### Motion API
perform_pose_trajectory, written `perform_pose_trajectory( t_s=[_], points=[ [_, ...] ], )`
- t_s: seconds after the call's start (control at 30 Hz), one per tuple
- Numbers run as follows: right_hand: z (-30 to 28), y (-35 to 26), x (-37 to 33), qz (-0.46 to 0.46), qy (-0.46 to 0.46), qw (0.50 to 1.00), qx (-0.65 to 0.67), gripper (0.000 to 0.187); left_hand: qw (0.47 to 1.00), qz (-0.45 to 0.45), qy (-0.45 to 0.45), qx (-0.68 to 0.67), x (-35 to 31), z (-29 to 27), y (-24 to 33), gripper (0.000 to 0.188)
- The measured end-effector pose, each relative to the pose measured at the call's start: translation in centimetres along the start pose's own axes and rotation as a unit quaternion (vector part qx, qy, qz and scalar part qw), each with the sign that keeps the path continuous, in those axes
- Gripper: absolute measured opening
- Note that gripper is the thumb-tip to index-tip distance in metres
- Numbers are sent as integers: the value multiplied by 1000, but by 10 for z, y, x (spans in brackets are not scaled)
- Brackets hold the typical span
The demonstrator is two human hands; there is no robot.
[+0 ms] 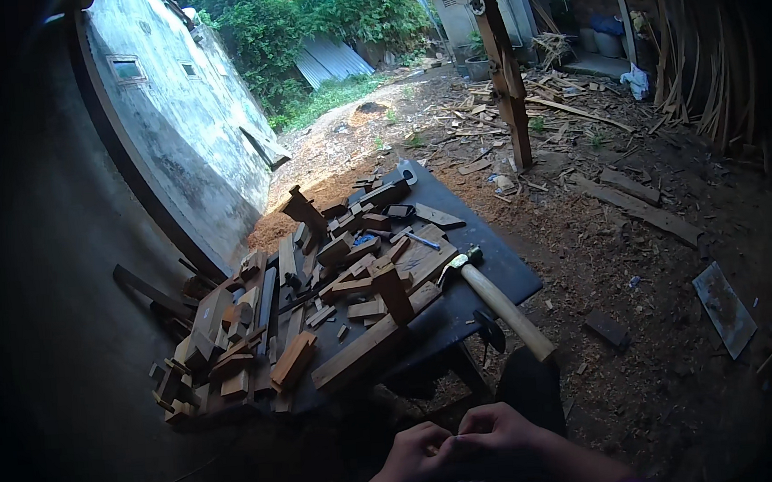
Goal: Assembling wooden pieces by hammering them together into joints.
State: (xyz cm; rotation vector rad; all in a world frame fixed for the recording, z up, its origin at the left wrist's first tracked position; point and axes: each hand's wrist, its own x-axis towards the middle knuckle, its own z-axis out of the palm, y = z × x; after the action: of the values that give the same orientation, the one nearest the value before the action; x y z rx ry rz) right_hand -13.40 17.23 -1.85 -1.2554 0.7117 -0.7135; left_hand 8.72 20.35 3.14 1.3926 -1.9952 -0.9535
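Close to my body, my left hand and my right hand meet with curled fingertips touching. Both are closed, and what they pinch, if anything, is too small or hidden to name. Beyond them stands a dark table heaped with wood offcuts. A hammer with a pale wooden handle lies on its right side, the handle jutting past the edge towards my knee. A long wooden piece with an upright block lies along the near edge. A blue pen rests on a flat board.
Wood blocks pile up at the table's left, beside a wall. A wooden post rises beyond the table. Scrap planks and a flat pale sheet lie on the dirt floor at right.
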Motion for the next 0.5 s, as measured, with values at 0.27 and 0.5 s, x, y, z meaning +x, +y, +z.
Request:
perform_pose_trajectory(
  t_s=[0.27, 0.5],
  points=[
    [8, 8, -28, -180, 119, 955, -203, 17, 987, -137, -17, -87, -7, 27, -5, 32],
    [-14, 29, -37, -285, 172, 889, -315, 11, 958, -180, -60, -215, 13, 52, -15, 28]
  ],
)
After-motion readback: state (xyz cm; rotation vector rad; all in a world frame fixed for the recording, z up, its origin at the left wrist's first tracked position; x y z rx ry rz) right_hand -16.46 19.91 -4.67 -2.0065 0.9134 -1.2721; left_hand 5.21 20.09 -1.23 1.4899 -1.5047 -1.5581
